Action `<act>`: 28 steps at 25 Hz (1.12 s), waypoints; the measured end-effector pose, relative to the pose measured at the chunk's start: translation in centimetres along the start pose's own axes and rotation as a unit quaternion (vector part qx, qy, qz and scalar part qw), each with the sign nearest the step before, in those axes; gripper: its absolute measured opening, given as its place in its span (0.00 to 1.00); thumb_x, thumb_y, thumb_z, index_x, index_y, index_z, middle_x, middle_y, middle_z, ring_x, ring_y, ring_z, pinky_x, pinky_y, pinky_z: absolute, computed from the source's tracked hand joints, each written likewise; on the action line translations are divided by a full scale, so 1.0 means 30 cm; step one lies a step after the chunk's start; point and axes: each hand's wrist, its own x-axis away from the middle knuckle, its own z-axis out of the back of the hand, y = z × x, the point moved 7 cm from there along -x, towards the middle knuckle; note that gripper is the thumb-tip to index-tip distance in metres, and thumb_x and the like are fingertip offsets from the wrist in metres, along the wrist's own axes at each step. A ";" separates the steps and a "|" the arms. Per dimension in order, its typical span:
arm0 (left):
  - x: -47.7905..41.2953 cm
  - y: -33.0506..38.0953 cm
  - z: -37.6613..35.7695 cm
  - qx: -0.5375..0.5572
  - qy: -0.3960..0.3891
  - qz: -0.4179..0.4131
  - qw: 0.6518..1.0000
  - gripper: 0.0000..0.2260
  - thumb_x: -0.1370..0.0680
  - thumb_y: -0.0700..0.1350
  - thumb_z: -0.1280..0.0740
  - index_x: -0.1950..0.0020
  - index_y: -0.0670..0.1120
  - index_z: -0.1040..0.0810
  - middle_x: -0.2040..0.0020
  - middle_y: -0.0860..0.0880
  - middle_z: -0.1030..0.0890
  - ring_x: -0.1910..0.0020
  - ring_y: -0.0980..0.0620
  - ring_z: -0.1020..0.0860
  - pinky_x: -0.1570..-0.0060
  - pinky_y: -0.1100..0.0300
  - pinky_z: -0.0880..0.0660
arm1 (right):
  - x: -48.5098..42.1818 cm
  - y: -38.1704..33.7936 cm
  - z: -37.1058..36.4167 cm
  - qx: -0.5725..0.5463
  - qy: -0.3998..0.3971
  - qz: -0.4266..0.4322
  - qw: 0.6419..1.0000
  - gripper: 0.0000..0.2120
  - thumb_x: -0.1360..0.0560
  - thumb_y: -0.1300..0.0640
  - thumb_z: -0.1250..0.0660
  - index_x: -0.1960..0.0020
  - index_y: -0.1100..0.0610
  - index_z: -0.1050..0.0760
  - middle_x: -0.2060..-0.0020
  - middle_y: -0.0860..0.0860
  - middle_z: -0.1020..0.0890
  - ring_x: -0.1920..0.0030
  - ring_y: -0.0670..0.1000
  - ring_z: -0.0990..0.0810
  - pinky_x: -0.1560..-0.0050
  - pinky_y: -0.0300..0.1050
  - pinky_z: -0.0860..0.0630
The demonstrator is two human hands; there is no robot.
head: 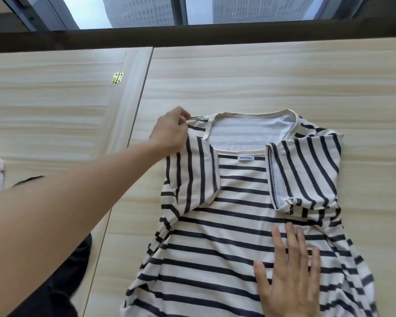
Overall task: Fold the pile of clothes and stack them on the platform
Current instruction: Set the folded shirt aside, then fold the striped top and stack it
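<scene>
With the arm stretched forward, the left hand (172,131) pinches the shoulder edge of the striped shirt (238,225) lying on the wooden platform (261,83), both sleeves folded inward, while the right hand (292,273) presses flat, fingers spread, on its lower body.

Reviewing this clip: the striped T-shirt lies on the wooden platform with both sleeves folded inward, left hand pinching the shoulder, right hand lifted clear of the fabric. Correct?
Not quite. In the head view the right hand rests flat on the cream-and-navy striped T-shirt, pressing it onto the light wooden platform. The left hand does pinch the shoulder, both sleeves folded inward.
</scene>
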 end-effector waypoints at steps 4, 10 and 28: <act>0.138 -0.169 -0.190 -0.211 -0.058 -0.107 0.970 0.32 0.19 0.62 0.49 0.17 0.50 0.48 0.16 0.50 0.51 0.17 0.48 0.56 0.20 0.46 0.55 | 0.004 -0.001 0.002 -0.009 0.004 0.009 1.000 0.36 0.21 0.37 0.54 0.23 0.57 0.34 0.21 0.58 0.37 0.21 0.59 0.39 0.25 0.68 0.42; 0.155 -0.254 -0.292 -0.357 0.043 -0.114 0.926 0.40 0.23 0.72 0.58 0.17 0.51 0.52 0.16 0.49 0.54 0.18 0.48 0.61 0.21 0.41 0.63 | 0.009 -0.003 0.042 -0.103 0.037 0.018 0.994 0.31 0.20 0.38 0.50 0.24 0.55 0.34 0.24 0.55 0.32 0.24 0.56 0.34 0.27 0.67 0.40; -0.074 -0.009 -0.231 -0.376 -0.054 -0.133 0.915 0.37 0.21 0.60 0.33 0.20 0.44 0.44 0.28 0.38 0.28 0.32 0.37 0.27 0.33 0.41 0.28 | -0.952 0.218 0.054 -0.104 -0.217 0.044 0.970 0.50 0.32 0.44 0.21 0.21 0.54 0.47 0.24 0.60 0.34 0.27 0.63 0.33 0.26 0.59 0.35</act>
